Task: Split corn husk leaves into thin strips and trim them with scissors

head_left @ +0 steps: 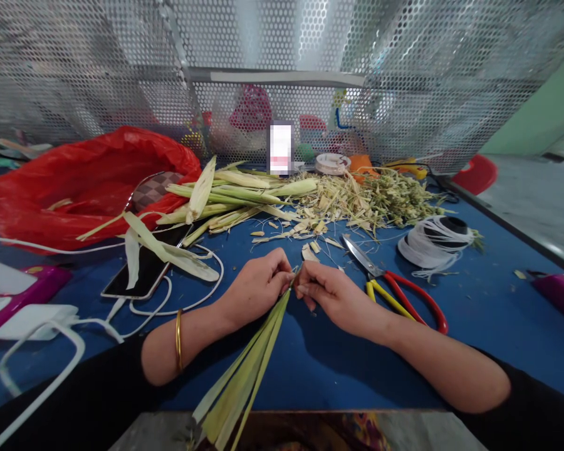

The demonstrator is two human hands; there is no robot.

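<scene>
My left hand pinches the top end of a bundle of long green corn husk strips. The strips fan out below it and hang past the table's front edge. Close against the left fingertips, my right hand is closed in a pinch at the bundle's tip; what lies between its fingers is too small to make out. Red-handled scissors lie just right of my right hand, by a yellow-handled tool partly hidden by my arm. Husk scraps are scattered beyond my fingers.
Corn husks and dried plant trimmings pile along the back. A spool of white string stands at right. At left are a red plastic bag, a phone under a husk, and white cables. A perforated metal screen stands behind.
</scene>
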